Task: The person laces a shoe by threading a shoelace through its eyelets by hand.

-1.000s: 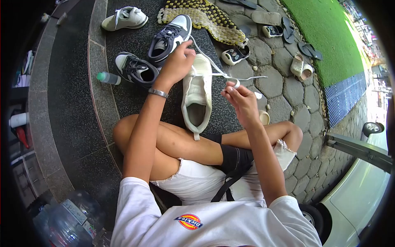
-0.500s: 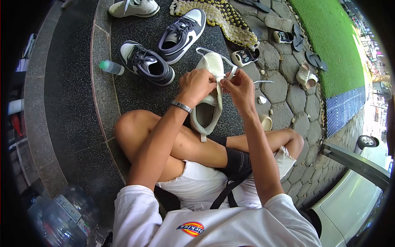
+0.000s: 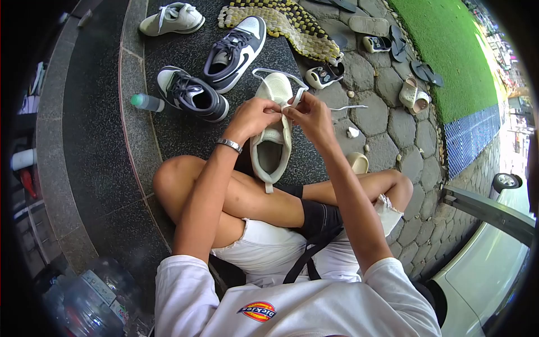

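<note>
A white shoe (image 3: 271,151) stands on the dark speckled step before my crossed legs, its toe pointing away from me. Both hands meet over its front eyelets. My left hand (image 3: 260,117) is closed in a pinch at the shoe's left side, on the white lace near the eyelets. Fingers together, my right hand (image 3: 312,117) pinches the white lace (image 3: 302,84) at the right side. The lace loops over the toe, and one loose end trails right over the paving. What lies exactly between the fingertips is partly hidden.
Two dark-and-white sneakers (image 3: 236,53) (image 3: 192,94) and a green-capped bottle (image 3: 147,103) are at the left. Another white shoe (image 3: 172,19) sits beyond them. A woven yellow-black mat (image 3: 286,25), sandals (image 3: 414,95) and stone paving (image 3: 370,112) lie ahead and right.
My left hand has come down from beyond the toe and my right hand has moved in from the right. Both now meet at the shoe's eyelets, closed on the lace.
</note>
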Demonstrator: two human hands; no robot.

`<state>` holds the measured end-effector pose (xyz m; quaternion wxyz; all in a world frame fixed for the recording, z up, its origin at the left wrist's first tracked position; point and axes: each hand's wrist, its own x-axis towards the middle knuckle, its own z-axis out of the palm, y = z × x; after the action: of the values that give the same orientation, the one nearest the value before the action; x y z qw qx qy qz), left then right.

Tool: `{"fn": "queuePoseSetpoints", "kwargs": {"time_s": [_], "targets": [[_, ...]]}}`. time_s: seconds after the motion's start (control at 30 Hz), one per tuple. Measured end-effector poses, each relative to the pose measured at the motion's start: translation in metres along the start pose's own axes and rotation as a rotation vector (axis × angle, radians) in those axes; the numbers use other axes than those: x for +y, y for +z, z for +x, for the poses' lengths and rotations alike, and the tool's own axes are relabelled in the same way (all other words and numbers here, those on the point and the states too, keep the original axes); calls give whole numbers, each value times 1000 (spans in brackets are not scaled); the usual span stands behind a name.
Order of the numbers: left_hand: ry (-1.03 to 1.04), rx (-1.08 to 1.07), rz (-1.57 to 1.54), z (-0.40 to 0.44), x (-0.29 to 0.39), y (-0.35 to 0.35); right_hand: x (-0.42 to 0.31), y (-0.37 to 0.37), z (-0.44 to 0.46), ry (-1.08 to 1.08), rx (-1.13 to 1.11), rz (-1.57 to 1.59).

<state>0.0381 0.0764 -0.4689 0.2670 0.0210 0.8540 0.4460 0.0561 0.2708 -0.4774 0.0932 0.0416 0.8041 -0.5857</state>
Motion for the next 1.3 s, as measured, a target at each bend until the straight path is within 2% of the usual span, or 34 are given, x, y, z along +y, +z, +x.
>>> {"fn": "queuePoseSetpoints", "kwargs": {"time_s": [0.23,0.27,0.4,0.5,0.53,0.67,0.77,0.8,0.9,1.03,1.17,1.3], "targets": [[24,-45,-73,3,-7,6,22,14,-33,81,97,660],[26,-46,-81,4,-9,7,22,14,-34,72,115,645],[43,-31,-54,8,-13,8,10,3,-22,-45,500,261],[44,-3,2,5,-10,8,10,-20,13,-151,306,-5],[45,-5,22,4,-7,6,15,-21,25,-119,262,-29],[45,-42,58,6,-6,3,25,-28,57,149,-141,187],[79,8,25,4,-5,6,55,-22,67,-56,172,-304],[55,-40,53,6,-6,4,70,-20,78,-283,490,-442],[72,-54,12,7,-13,6,54,-24,76,4,310,14],[58,-51,32,3,1,3,35,-24,54,14,232,-81],[53,-49,18,1,1,3,39,-17,53,15,1,-100],[48,-38,49,1,4,3,24,-11,51,-23,92,-243]]}}
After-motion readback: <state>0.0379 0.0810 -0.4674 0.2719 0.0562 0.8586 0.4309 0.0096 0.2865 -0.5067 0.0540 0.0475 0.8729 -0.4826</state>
